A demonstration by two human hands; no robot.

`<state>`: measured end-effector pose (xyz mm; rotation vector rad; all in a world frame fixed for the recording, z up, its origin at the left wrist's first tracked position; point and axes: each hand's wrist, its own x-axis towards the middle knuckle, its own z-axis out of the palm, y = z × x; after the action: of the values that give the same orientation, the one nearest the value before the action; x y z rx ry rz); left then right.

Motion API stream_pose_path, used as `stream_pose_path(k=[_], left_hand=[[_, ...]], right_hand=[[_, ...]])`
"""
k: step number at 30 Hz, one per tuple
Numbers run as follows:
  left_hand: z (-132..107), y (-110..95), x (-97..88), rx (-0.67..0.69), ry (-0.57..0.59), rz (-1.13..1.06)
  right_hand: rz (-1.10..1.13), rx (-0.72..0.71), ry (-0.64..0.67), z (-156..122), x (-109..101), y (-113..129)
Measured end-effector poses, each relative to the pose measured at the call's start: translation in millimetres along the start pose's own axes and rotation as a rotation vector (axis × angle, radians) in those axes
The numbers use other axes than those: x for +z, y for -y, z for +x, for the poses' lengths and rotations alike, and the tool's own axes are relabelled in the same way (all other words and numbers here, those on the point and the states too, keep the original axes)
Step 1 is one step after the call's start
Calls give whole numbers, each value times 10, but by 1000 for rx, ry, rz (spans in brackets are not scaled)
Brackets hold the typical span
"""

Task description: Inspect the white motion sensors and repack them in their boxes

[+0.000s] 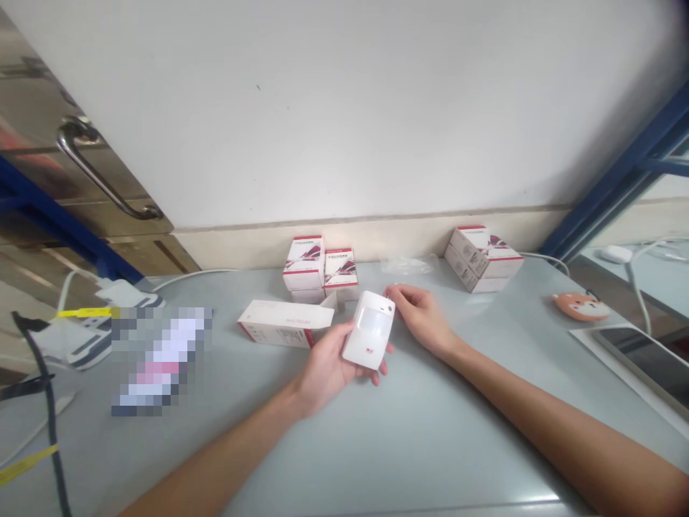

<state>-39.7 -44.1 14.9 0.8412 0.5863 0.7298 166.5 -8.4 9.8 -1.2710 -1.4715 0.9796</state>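
Head view: left hand (323,370) clasps a white motion sensor (369,330), right hand (423,316) seemingly touching its top corner, box (285,323) at 10 o'clock.

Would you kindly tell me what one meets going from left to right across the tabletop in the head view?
Lying white box, left hand, motion sensor, right hand, orange animal-face pad, tablet.

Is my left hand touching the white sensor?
Touching: the head view shows the white sensor lying against the palm of the left hand.
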Motion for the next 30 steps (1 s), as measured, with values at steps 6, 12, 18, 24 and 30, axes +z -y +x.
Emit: stream_pose_path(k=[6,12,18,24,30], left_hand=[[-9,1,15,-24,-34,17],[-32,13,25,-13,-52,32],[-20,-1,25,-41,-47,22],[-8,39,7,-7,-47,9],[-1,12,-31,-31,-27,-34]], right_hand=[[-73,-20,-1,3,24,1],[-81,-36,24,10,40,-32],[-73,-25,30,15,37,-60],[-82,-42,11,4,51,-69],[-25,-35,-14,-42,23,-12]])
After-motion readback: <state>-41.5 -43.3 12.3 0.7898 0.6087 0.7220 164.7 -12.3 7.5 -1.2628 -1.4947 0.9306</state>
